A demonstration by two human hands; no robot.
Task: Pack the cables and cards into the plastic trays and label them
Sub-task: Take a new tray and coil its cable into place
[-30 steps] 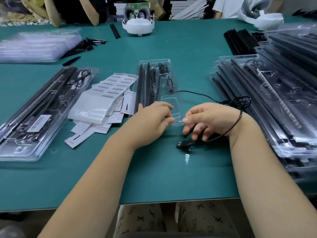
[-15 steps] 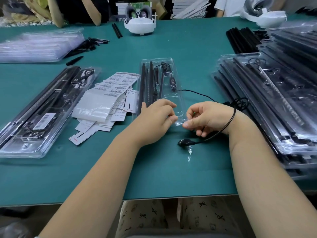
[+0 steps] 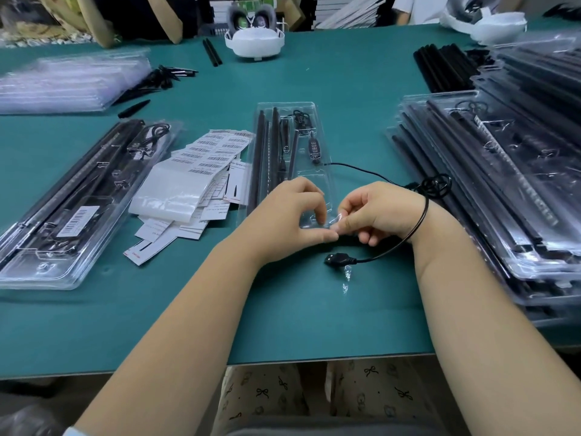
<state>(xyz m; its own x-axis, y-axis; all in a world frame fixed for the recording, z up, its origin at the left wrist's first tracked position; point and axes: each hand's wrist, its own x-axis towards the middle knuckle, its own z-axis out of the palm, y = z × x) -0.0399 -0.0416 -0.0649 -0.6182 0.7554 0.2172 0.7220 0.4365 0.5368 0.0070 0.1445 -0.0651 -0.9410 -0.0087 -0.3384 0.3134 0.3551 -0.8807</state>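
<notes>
- The open plastic tray (image 3: 318,180) lies in the middle of the desk (image 3: 314,309), its long axis running from the far edge toward the near edge; black rods and a small controller (image 3: 313,150) already sit in its compartments.
- Both hands meet at the tray's near end. The left hand (image 3: 292,215) has its fingers curled, fingertips resting on the clear plastic there, and its thumb meets the right hand's fingertips.
- The right hand (image 3: 382,212) pinches a small clear bit of film or tape at the tray's near right corner; exactly what it is I cannot tell.
- The cable (image 3: 364,172) leaves the controller over the tray's right rim, runs to a loose coil (image 3: 435,185) beside the right wrist, then passes over that wrist.
- Its USB plug (image 3: 340,259) lies on the desk just nearward of the right hand, outside the tray, pointing toward the left edge.
- So the coming move likely turns on this: the loose cable lies to the right of the tray and under the right wrist, nearer the right hand, and has to travel left and away into the tray's empty near compartment.
- Barcode labels (image 3: 209,155) and cards (image 3: 176,229) lie just left of the tray, nearer the left hand.
</notes>
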